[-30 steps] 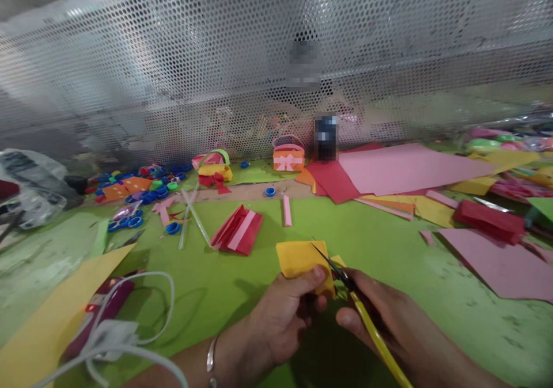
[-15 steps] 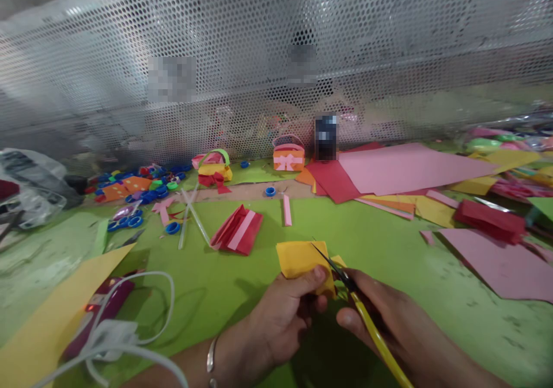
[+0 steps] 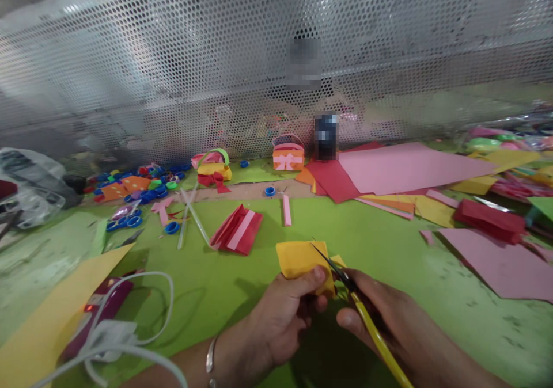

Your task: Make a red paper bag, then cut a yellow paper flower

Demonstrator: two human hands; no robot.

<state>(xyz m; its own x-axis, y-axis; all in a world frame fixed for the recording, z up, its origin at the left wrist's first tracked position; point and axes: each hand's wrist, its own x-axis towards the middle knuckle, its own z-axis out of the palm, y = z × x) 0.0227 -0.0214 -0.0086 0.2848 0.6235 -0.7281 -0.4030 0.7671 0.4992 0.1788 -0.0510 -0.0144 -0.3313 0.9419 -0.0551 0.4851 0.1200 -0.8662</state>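
Observation:
My left hand (image 3: 287, 310) pinches a piece of yellow felt (image 3: 298, 258) between thumb and fingers, low over the green tabletop. In my right hand (image 3: 389, 313) is a pair of scissors (image 3: 367, 322) with yellow handles and dark blades. One blade lies across the right part of the yellow felt, its tip near the top edge; the other blade is mostly hidden. A small yellow scrap (image 3: 339, 260) shows just right of the blades. Beyond my left hand rests a folded red felt pouch (image 3: 237, 231) with a pink stripe.
A pink strip (image 3: 287, 210) and clear glue sticks (image 3: 196, 218) lie ahead. Small felt bags (image 3: 288, 156) stand near the perforated metal panel (image 3: 242, 60). Pink sheets (image 3: 410, 166) spread on the right. A purple device (image 3: 99, 316) with a white cable (image 3: 170, 296) lies on the left.

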